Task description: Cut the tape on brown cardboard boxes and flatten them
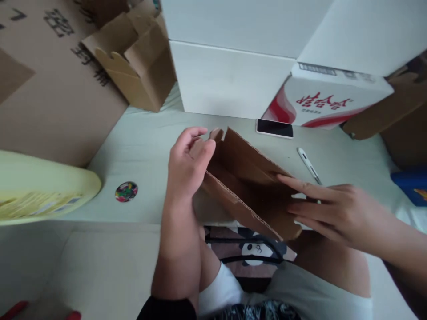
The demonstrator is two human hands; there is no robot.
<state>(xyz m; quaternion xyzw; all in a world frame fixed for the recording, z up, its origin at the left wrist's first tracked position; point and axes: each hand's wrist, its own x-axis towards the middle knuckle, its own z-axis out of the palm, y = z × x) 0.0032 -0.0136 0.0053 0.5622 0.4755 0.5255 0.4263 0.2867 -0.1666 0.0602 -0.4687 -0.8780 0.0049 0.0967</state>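
Note:
An open brown cardboard box (245, 178) is tilted at the table's front edge, above my lap, its opening facing up. My left hand (190, 162) is at the box's far left end, fingers bent and thumb stretched out by a small end flap (216, 134). My right hand (328, 209) grips the right end, its index finger along the upper wall and the other fingers at the opening. The thumb of my right hand is hidden. A white pen-like tool (308, 165) lies on the table just beyond my right hand.
A phone (275, 129) lies before a white and red carton (330, 100) and large white boxes (233, 80). Another open cardboard box (140, 62) stands at back left, beside a large carton (50, 98). A yellow container (46, 189) and a round colourful disc (126, 191) are at left.

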